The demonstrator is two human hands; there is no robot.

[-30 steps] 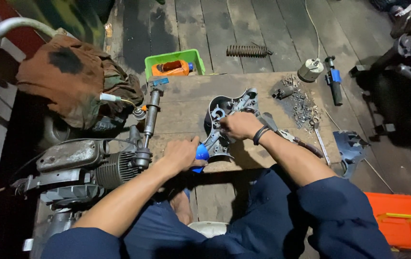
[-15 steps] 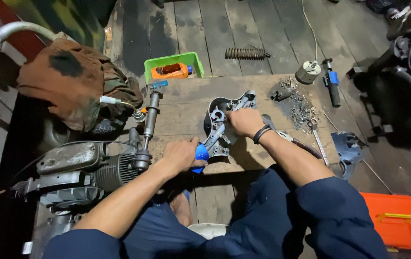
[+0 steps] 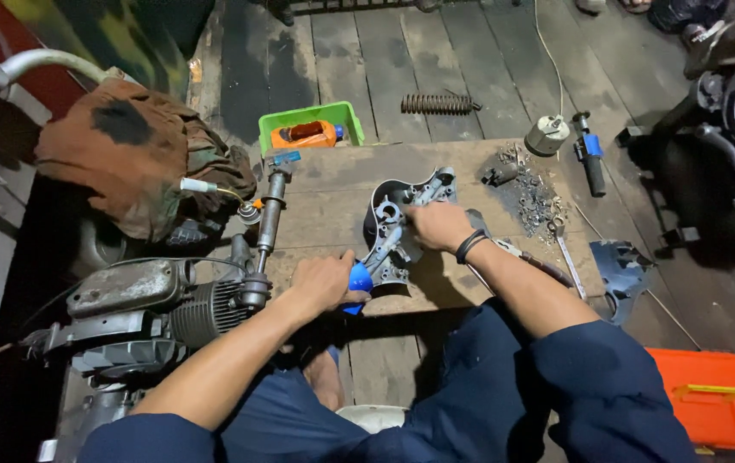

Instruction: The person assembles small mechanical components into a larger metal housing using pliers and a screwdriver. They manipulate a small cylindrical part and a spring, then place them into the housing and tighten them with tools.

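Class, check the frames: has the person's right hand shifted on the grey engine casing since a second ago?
No. The right hand stays on the grey engine casing, no nearer the green tray.

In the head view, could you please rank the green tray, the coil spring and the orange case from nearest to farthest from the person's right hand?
From the right hand:
1. Green tray, up and left, beyond the board's far edge.
2. Coil spring, on the floorboards straight ahead; close to the tray's distance, a narrow call.
3. Orange case, far lower right.

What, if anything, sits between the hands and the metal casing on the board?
Nothing visible does. The right hand already rests on the grey casing, and the left hand grips a blue handle whose far end lies against the casing's near edge. The loose bolts lie off to the right, clear of both hands.
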